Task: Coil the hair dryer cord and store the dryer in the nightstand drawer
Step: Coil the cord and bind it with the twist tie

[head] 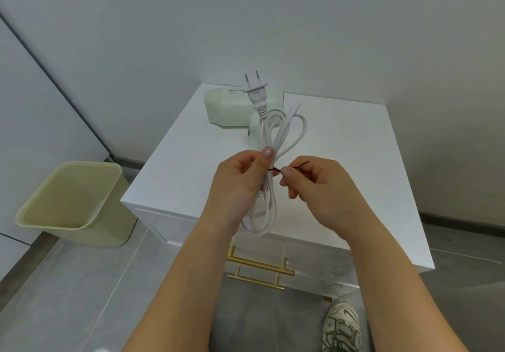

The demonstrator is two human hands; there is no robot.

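Left hand (240,187) is gripping the white cord (269,144) bundled in loops above the nightstand (355,160) while right hand (314,185) is pinching a black twist tie (276,170) round it, so twisting it shut looks next, the dryer (232,108) lying behind, drawers appearing closed.

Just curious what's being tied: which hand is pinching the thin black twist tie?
The right hand pinches the thin black twist tie at its fingertips. The left hand instead grips the bundled white power cord.
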